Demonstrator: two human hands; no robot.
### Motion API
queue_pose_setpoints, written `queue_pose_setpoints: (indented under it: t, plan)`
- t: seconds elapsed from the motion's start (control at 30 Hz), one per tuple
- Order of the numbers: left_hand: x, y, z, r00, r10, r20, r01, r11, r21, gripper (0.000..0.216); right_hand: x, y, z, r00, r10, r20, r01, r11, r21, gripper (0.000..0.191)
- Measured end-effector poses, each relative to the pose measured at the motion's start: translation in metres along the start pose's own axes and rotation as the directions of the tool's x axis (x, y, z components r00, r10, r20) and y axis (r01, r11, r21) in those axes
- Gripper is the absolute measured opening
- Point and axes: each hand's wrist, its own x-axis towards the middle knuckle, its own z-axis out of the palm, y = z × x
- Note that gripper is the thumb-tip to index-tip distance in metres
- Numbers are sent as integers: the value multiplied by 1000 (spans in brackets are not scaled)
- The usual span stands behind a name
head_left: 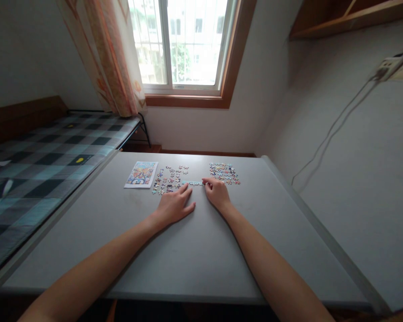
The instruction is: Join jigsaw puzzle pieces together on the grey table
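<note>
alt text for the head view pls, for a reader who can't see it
Two bare hands rest on a grey table: left hand flat, right hand touching a short joined strip of puzzle pieces. Loose piles and a picture card lie beyond, below a window.

On the table (195, 250) a picture card (141, 174) lies far left. Right of it is a spread of loose pieces (169, 180), and further right, well apart, a second cluster (224, 173). Between the two groups lies a short joined strip (192, 183). The left hand (174, 206) rests flat just before the strip; the right hand (216, 192) touches its right end. A bed (36, 165) stands left of the table, a window (181, 42) behind.
</note>
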Motion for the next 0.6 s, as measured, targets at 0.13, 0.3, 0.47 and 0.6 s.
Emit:
queue_pose_setpoints:
  t: [0.13,0.3,0.47,0.6]
  plan:
    - [0,0,-1,1000,1,0,-1,1000,-13,49,0,0,1,1000,-27,10,27,1000,14,32]
    - [0,0,-1,1000,-4,8,4,1000,-16,49,0,-2,0,999,-29,23,29,1000,12,31]
    - [0,1,-1,1000,-18,11,19,999,-26,50,1,-2,-1,999,-21,39,21,1000,11,29]
    - [0,1,-1,1000,-11,11,12,999,-32,50,1,-2,-1,999,-25,37,25,1000,13,28]
